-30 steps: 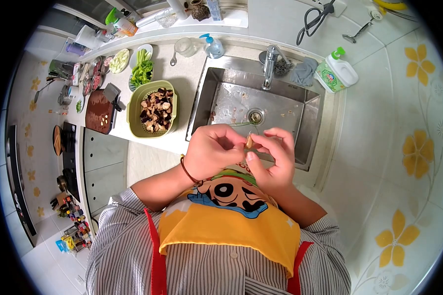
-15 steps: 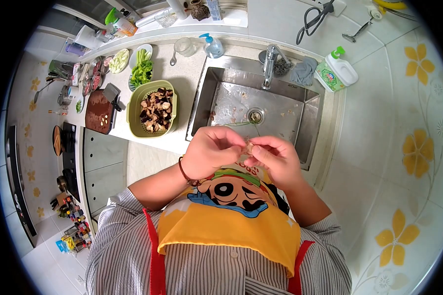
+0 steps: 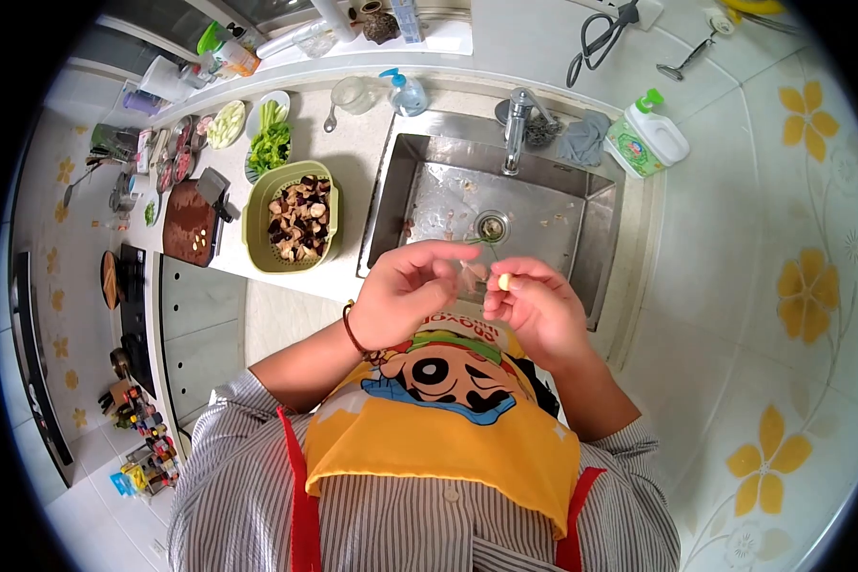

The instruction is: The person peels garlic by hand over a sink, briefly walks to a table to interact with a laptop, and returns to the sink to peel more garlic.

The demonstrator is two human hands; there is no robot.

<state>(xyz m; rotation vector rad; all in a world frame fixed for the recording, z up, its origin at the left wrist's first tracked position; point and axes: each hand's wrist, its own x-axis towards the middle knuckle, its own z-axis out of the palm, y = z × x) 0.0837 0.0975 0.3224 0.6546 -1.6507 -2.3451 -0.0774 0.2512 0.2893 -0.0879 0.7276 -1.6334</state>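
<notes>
Between the thumb and fingers of my right hand (image 3: pixel 541 313) is a peeled, pale yellow garlic clove (image 3: pixel 505 282). My left hand (image 3: pixel 405 297) is beside it at the sink's front edge, its thumb and forefinger apart. A thin, papery bit of garlic skin (image 3: pixel 471 276) shows in the gap between the two hands, loose or just at the left fingertips. Below and behind them is the steel sink (image 3: pixel 439 200), with scraps of skin and a green strand near the drain.
On the counter to the left stands a green colander (image 3: pixel 255 224) of cut mushrooms (image 3: pixel 300 217). Beyond it are a plate of celery (image 3: pixel 272 143), a brown cutting board (image 3: pixel 189 224) with pale cloves and a cleaver (image 3: pixel 210 186). A faucet (image 3: pixel 517 129) and soap bottles (image 3: pixel 643 138) line the back.
My hands have parted slightly. The left fingers have opened away from the clove, which now shows clearly in my right fingertips, and a piece of skin has come away.
</notes>
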